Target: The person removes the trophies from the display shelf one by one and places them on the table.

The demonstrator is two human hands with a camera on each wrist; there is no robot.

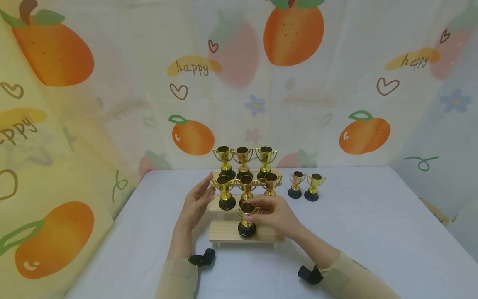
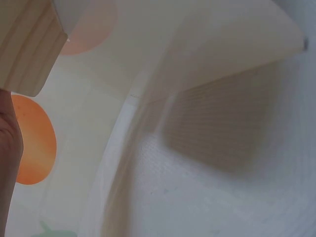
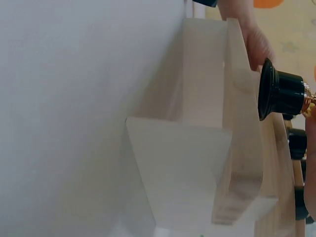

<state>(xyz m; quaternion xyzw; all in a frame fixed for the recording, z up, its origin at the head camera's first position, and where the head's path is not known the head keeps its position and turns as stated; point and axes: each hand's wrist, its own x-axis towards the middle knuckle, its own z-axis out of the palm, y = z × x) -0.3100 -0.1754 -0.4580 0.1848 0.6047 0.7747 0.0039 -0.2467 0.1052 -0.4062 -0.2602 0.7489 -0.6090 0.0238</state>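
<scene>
My right hand (image 1: 274, 214) pinches a small gold trophy cup (image 1: 247, 210) with a black base, upright at the lowest step of a three-tier wooden stand (image 1: 224, 231). In the right wrist view the trophy's base (image 3: 289, 94) is at the step's board (image 3: 244, 133); contact is hard to tell. My left hand (image 1: 196, 203) is at the stand's left end, fingers extended beside the upper tiers; the left wrist view shows it against a board end (image 2: 34, 49). Three trophies (image 1: 243, 155) line the top tier. Three more (image 1: 224, 187) occupy the middle tier, partly hidden by my right hand.
Two more trophies, one (image 1: 296, 182) beside another (image 1: 314, 185), stand on the white-covered table (image 1: 354, 224) right of the stand. A fruit-printed cloth (image 1: 242, 104) hangs behind and at the left. A brown object (image 1: 435, 211) shows at the table's right edge.
</scene>
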